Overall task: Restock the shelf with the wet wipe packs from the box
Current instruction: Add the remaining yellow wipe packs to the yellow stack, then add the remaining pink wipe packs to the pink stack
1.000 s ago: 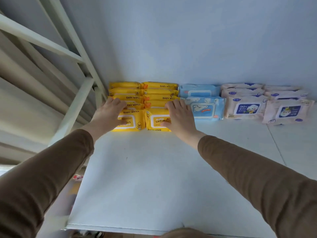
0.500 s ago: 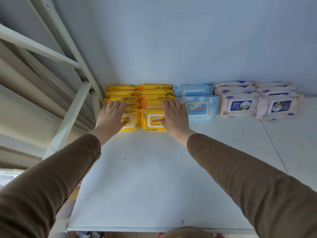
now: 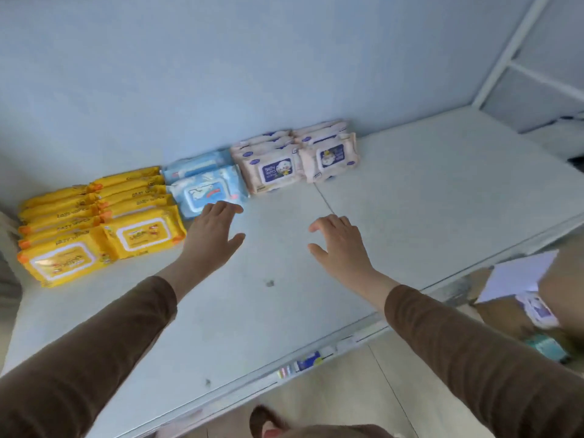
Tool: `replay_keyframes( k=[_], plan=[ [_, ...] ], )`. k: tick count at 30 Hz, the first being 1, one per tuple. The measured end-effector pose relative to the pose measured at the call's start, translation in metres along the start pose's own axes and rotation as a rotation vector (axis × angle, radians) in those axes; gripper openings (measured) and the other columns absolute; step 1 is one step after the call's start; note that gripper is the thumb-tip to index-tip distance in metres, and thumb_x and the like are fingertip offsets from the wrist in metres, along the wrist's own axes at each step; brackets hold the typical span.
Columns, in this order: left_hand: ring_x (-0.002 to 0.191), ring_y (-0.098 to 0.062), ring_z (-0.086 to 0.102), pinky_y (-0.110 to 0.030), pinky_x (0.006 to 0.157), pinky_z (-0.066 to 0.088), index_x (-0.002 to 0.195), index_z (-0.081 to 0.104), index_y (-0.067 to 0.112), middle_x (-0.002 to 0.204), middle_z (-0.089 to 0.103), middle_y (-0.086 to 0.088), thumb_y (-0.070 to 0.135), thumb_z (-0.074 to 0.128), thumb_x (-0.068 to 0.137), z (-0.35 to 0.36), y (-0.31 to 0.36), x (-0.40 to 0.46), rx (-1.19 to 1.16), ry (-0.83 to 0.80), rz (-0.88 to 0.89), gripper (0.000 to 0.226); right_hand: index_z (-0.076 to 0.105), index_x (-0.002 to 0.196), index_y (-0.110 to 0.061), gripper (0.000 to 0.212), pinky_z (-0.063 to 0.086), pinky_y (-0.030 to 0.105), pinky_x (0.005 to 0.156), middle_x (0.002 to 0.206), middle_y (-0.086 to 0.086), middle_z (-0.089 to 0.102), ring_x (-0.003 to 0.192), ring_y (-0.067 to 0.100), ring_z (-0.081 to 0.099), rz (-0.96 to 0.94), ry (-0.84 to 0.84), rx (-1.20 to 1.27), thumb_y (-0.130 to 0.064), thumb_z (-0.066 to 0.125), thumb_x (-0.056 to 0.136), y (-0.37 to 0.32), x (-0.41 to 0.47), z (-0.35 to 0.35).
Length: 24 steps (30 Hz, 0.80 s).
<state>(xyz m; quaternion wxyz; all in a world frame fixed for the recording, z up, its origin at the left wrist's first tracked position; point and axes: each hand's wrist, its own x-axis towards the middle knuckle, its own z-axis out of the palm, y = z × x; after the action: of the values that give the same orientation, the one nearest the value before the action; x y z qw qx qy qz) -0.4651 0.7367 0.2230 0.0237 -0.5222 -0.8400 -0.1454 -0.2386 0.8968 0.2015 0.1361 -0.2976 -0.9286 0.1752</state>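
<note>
1. Both hands reach out over a pale shelf (image 3: pixel 426 197), palms down, fingers straight and loosely spread, neither holding anything.
2. The left hand (image 3: pixel 211 238) hangs just in front of the blue wet wipe packs (image 3: pixel 205 188); its fingertips overlap the front blue pack's near edge, though actual contact cannot be told.
3. The right hand (image 3: pixel 339 245) is over bare shelf, thumb out to the side, well apart from every pack.
4. Yellow wet wipe packs (image 3: pixel 98 222) lie in two overlapping rows at the shelf's left end, against the blue back wall (image 3: pixel 252 58).
5. Pink wet wipe packs (image 3: pixel 297 156) sit in two rows just right of the blue ones.
6. Below the shelf's right front edge stands a cardboard box (image 3: pixel 505 314), a white-and-purple pack (image 3: pixel 538 308) showing at its opening.
7. Brown sleeves (image 3: pixel 474 352) cover both forearms.
</note>
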Motion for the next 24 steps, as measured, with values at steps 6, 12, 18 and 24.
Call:
replay_keyframes(
  k=[6, 12, 18, 24],
  plan=[
    [0.110, -0.024, 0.050, -0.042, 0.089, 0.048, 0.125, 0.055, 0.022, 0.122, 0.055, 0.002, 0.028, 0.071, 0.084, 0.062, 0.206, 0.028, -0.118, -0.087, 0.232, 0.044, 0.061, 0.117, -0.021, 0.026, 0.041, 0.041, 0.091, 0.119, -0.004, 0.061, 0.110, 0.022, 0.052, 0.169, 0.083, -0.005, -0.025, 0.061, 0.091, 0.155, -0.116, -0.084],
    [0.111, -0.023, 0.050, -0.040, 0.091, 0.046, 0.126, 0.056, 0.021, 0.123, 0.056, 0.001, 0.026, 0.068, 0.086, 0.124, 0.397, 0.027, -0.231, -0.138, 0.363, 0.041, 0.059, 0.112, -0.021, 0.018, 0.038, 0.036, 0.083, 0.114, -0.003, 0.059, 0.106, 0.021, 0.052, 0.327, 0.025, -0.024, -0.024, 0.058, 0.094, 0.299, -0.217, -0.145],
    [0.112, -0.017, 0.049, -0.033, 0.086, 0.047, 0.125, 0.057, 0.025, 0.122, 0.057, 0.006, 0.026, 0.067, 0.086, 0.193, 0.521, 0.031, -0.317, -0.251, 0.395, 0.040, 0.060, 0.110, -0.022, 0.017, 0.047, 0.044, 0.089, 0.112, -0.001, 0.062, 0.105, 0.022, 0.055, 0.494, -0.033, 0.008, -0.023, 0.057, 0.094, 0.416, -0.273, -0.171],
    [0.112, -0.019, 0.051, -0.043, 0.088, 0.049, 0.125, 0.056, 0.024, 0.120, 0.058, 0.004, 0.029, 0.066, 0.087, 0.285, 0.595, 0.057, -0.314, -0.441, 0.395, 0.040, 0.058, 0.112, -0.024, 0.018, 0.051, 0.037, 0.089, 0.110, -0.006, 0.060, 0.104, 0.016, 0.056, 0.681, -0.134, 0.123, -0.026, 0.062, 0.094, 0.537, -0.295, -0.158]
  ],
)
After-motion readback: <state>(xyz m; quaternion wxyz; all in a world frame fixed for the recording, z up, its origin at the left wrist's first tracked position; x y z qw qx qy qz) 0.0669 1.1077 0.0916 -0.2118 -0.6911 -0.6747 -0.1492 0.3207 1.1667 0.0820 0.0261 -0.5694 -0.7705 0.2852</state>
